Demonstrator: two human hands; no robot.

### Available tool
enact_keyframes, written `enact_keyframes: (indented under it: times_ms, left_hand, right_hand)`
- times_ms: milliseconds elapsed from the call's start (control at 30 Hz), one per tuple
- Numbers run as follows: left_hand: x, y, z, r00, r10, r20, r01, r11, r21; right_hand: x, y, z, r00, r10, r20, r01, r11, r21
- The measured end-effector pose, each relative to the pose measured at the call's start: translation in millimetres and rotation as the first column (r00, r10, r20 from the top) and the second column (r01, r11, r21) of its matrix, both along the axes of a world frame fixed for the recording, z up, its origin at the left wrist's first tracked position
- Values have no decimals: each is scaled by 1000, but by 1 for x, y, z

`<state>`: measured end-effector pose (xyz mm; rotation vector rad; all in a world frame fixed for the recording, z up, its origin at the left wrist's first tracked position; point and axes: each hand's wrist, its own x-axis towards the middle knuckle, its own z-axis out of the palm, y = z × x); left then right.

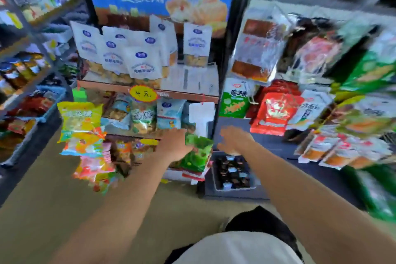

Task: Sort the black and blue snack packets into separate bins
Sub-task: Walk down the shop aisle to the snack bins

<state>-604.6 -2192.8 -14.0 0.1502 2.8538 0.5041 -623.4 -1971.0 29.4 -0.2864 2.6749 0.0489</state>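
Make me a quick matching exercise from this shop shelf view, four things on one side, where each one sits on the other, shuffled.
Things:
1. left hand
2. right hand
3. bin of dark and blue packets
4. yellow price tag

Places:
A. on the shelf edge
B. low on the floor
C. on the green packet
D. above the bin

Pairs: 1-C, 2-D, 3-B, 4-A

Green packet (198, 152) crowds the bin (233, 172), top open.

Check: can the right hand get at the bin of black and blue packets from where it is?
Probably yes. The right hand hovers just above the bin of black and blue packets, and nothing covers its open top. The green packet sits off to its left side.
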Motion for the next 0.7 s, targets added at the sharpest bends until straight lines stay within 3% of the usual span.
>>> enact_keyframes:
  times_ms: [133,267,400,700]
  left_hand:
    - [-15,78,-1,992,-121,35,119,991,56]
    - [-27,147,-15,977,-205,64,198,975,104]
    - [-40,202,-43,975,-193,112,184,979,88]
    - [-93,310,-131,974,13,226,-25,998,50]
  right_hand:
    - [14,85,-7,974,-226,2,226,974,7]
    - [13,150,-23,949,-313,35,312,950,14]
    - [-7,202,-53,952,-302,51,301,953,20]
    - [-80,322,-135,974,-153,164,158,987,-15]
